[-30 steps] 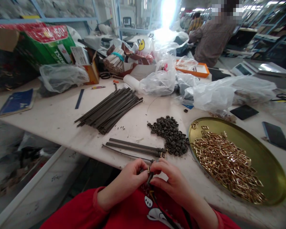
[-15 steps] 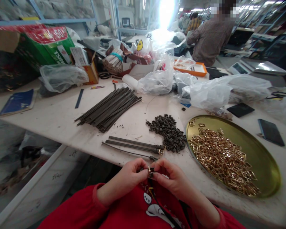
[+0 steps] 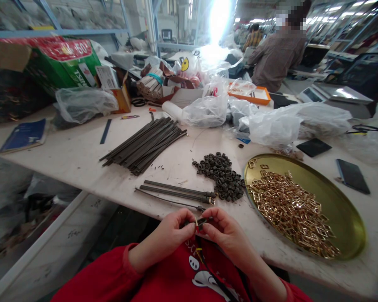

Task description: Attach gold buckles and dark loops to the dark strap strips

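Observation:
My left hand [image 3: 173, 230] is closed, pinching a small gold buckle [image 3: 196, 225] between thumb and fingertips. My right hand [image 3: 228, 233] is also closed, its thumb and index finger pressed on a dark strap [image 3: 203, 220] at the buckle. The fingers hide most of the strap and its exact path through the buckle. Just beyond the hands lie several finished-looking dark straps [image 3: 176, 193] with gold buckles at their right ends. A heap of small dark loops [image 3: 222, 176] sits behind them, and a round gold tray [image 3: 343, 214] of loose buckles [image 3: 292, 209] stands to the right.
A bundle of dark straps [image 3: 145, 144] lies at centre left, with a blue booklet [image 3: 23, 134] farther left. Plastic bags [image 3: 274, 126] and an orange box [image 3: 255, 95] line the back. A phone [image 3: 353, 176] rests at right. A person [image 3: 277, 54] is beyond the table.
My fingertips have shifted slightly on the work, and the dark strap at the buckle now shows as a longer, tilted piece. The view has turned a little to the right.

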`<state>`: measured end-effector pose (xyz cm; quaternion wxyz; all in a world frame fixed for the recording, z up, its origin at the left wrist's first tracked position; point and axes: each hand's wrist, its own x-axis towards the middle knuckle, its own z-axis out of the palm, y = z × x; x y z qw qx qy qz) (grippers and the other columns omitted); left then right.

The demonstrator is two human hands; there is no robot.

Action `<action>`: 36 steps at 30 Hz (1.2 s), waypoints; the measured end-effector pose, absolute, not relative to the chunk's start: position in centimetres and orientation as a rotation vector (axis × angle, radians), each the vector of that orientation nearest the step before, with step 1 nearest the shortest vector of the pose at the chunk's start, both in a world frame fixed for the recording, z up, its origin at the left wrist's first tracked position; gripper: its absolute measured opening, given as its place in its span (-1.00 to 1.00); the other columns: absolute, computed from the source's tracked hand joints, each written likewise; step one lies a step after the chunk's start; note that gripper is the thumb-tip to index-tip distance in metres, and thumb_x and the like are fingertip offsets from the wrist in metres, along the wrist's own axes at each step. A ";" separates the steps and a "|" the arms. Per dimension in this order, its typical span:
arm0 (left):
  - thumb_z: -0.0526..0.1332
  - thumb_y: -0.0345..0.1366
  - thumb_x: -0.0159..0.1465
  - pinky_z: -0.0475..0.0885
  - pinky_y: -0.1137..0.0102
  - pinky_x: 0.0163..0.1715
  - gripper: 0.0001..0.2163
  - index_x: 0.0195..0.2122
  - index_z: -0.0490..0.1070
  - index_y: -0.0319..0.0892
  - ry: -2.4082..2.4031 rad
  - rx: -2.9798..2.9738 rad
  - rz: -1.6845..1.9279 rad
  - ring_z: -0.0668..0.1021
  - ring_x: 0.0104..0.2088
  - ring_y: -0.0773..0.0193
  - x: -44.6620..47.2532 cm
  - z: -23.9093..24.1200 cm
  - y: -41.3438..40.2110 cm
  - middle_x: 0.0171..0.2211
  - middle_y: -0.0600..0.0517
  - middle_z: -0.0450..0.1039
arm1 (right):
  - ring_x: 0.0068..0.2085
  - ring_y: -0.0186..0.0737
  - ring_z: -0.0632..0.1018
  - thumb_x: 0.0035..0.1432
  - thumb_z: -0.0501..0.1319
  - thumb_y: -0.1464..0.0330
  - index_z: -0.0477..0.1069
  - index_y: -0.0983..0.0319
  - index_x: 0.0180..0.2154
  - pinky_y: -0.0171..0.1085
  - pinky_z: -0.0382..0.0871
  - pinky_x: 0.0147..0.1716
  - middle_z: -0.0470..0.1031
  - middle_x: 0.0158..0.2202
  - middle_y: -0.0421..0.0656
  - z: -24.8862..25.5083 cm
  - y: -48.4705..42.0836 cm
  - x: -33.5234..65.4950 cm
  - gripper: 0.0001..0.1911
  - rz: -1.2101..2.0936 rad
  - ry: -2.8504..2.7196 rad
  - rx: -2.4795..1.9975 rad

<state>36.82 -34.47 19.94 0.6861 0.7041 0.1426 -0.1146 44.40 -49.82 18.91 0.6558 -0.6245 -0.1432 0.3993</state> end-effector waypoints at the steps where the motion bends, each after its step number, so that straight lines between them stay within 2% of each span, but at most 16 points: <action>1: 0.10 -0.30 0.16 0.24 0.48 -0.48 -0.89 -0.42 0.27 -0.23 0.315 1.583 -0.253 0.36 -0.48 0.37 36.8 19.9 -34.4 -0.51 0.11 0.31 | -0.37 -0.30 0.48 0.01 0.25 0.26 0.30 0.18 -0.30 -0.31 0.39 -0.35 0.42 -0.40 -0.26 18.9 -49.7 44.3 -0.79 0.862 -0.353 -1.464; 4: 0.09 -0.28 0.17 0.25 0.47 -0.46 -0.89 -0.41 0.27 -0.22 0.308 1.629 -0.203 0.36 -0.46 0.36 37.0 19.6 -34.4 -0.49 0.10 0.32 | -0.37 -0.28 0.49 0.04 0.21 0.32 0.32 0.19 -0.31 -0.31 0.39 -0.35 0.46 -0.40 -0.23 18.9 -49.3 44.1 -0.86 0.685 -0.447 -1.634; 10: 0.07 -0.27 0.20 0.25 0.46 -0.41 -0.87 -0.42 0.25 -0.22 0.360 1.732 -0.064 0.36 -0.42 0.33 37.4 19.2 -35.1 -0.48 0.09 0.31 | -0.35 -0.22 0.52 0.05 0.20 0.35 0.37 0.19 -0.32 -0.26 0.44 -0.37 0.49 -0.38 -0.16 17.9 -49.0 43.4 -0.89 0.291 -0.539 -1.777; 14: 0.07 -0.24 0.21 0.24 0.48 -0.45 -0.85 -0.44 0.22 -0.20 0.393 1.725 -0.023 0.33 -0.45 0.35 37.3 19.1 -35.4 -0.50 0.11 0.28 | -0.18 -0.14 0.50 0.08 0.19 0.36 0.37 0.18 -0.20 -0.19 0.44 -0.24 0.47 -0.23 -0.08 16.8 -49.2 43.2 -0.81 -0.038 -0.822 -1.884; 19: 0.05 -0.24 0.22 0.27 0.45 -0.43 -0.86 -0.41 0.21 -0.20 0.393 1.673 -0.047 0.35 -0.44 0.34 37.3 18.9 -35.6 -0.48 0.10 0.29 | -0.18 -0.19 0.51 0.16 0.11 0.46 0.33 0.21 -0.15 -0.25 0.45 -0.25 0.46 -0.24 -0.05 16.4 -49.4 43.3 -0.80 -0.231 -1.008 -1.941; 22: 0.04 -0.26 0.22 0.29 0.43 -0.40 -0.87 -0.38 0.23 -0.21 0.379 1.663 -0.059 0.37 -0.41 0.32 37.2 18.9 -35.6 -0.44 0.08 0.31 | -0.19 -0.22 0.51 0.17 0.08 0.50 0.33 0.22 -0.16 -0.28 0.44 -0.25 0.47 -0.25 -0.05 16.4 -49.6 43.2 -0.80 -0.282 -1.072 -1.929; 26: 0.03 -0.33 0.20 0.30 0.40 -0.34 -0.90 -0.32 0.27 -0.23 0.343 1.667 -0.130 0.38 -0.36 0.29 36.8 19.3 -35.6 -0.39 0.04 0.35 | -0.30 -0.24 0.51 0.15 0.10 0.50 0.35 0.20 -0.21 -0.31 0.42 -0.34 0.49 -0.34 -0.12 16.6 -49.7 43.2 -0.83 -0.275 -0.991 -1.937; 29: 0.04 -0.34 0.19 0.30 0.39 -0.31 -0.88 -0.31 0.29 -0.25 0.329 1.666 -0.149 0.39 -0.33 0.27 36.7 19.7 -35.5 -0.36 0.00 0.37 | -0.35 -0.25 0.51 0.13 0.12 0.46 0.36 0.19 -0.27 -0.31 0.42 -0.36 0.48 -0.39 -0.17 17.1 -49.5 43.1 -0.89 -0.094 -0.821 -1.921; 32: 0.02 -0.29 0.21 0.29 0.43 -0.38 -0.85 -0.30 0.28 -0.26 0.300 1.621 -0.183 0.37 -0.40 0.32 36.5 20.2 -35.5 -0.42 0.04 0.33 | -0.35 -0.26 0.51 0.10 0.14 0.42 0.36 0.21 -0.28 -0.32 0.42 -0.37 0.47 -0.39 -0.18 17.5 -49.3 42.9 -0.90 0.101 -0.665 -1.854; 34: 0.01 -0.25 0.24 0.28 0.45 -0.42 -0.81 -0.27 0.28 -0.26 0.263 1.579 -0.224 0.35 -0.45 0.34 36.3 20.5 -35.4 -0.46 0.07 0.31 | -0.34 -0.26 0.49 0.09 0.14 0.40 0.36 0.21 -0.27 -0.31 0.40 -0.36 0.45 -0.39 -0.19 17.4 -49.3 42.8 -0.89 0.145 -0.627 -1.828; 36: 0.04 -0.22 0.23 0.30 0.44 -0.36 -0.80 -0.23 0.29 -0.25 0.217 1.574 -0.224 0.38 -0.38 0.32 36.2 20.6 -35.3 -0.39 0.04 0.35 | -0.34 -0.26 0.47 0.07 0.14 0.40 0.35 0.20 -0.25 -0.30 0.39 -0.33 0.41 -0.40 -0.21 17.3 -49.3 42.7 -0.85 0.150 -0.611 -1.819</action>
